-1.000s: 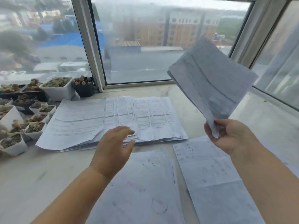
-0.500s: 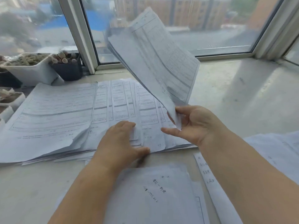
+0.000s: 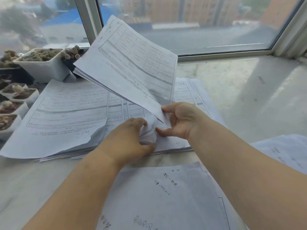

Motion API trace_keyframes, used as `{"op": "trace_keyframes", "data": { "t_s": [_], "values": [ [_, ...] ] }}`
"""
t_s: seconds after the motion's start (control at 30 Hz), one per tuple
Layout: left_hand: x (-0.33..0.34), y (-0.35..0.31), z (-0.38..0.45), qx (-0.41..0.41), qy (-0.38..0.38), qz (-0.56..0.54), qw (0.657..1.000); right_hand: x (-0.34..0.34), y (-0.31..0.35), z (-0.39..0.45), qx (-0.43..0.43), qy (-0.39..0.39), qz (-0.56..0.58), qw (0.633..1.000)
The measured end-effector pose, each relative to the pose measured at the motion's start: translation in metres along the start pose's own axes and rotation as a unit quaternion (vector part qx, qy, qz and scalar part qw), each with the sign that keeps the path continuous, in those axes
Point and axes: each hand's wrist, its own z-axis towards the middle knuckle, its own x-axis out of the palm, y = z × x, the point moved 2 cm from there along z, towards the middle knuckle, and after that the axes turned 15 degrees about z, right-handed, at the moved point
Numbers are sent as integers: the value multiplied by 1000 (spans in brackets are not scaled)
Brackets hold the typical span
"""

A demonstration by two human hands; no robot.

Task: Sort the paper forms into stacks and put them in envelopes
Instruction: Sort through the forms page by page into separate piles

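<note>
The right hand (image 3: 180, 121) pinches the lifted sheaf of forms (image 3: 131, 63) by its near corner; it slants away leftward. The left hand (image 3: 131, 136), just beside, crumples corners of the flat stack (image 3: 66, 113) (sorting unfinished).

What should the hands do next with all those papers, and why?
Probably lift one sheet free. The left hand is curling up the near corner of the spread forms, and the right hand pinches a raised bundle right above that spot, likely so the loosened sheet can join the bundle.
</note>
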Motion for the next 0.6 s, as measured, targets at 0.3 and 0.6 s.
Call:
{"op": "trace_keyframes", "data": {
  "t_s": [0.3,0.6],
  "values": [
    [9,39,-10,-89,-60,175,979,1,1,9,-45,-21,48,998],
    [-7,64,-25,-241,-252,-197,916,-59,58,-36,-312,-143,-142,929]
  ]
}}
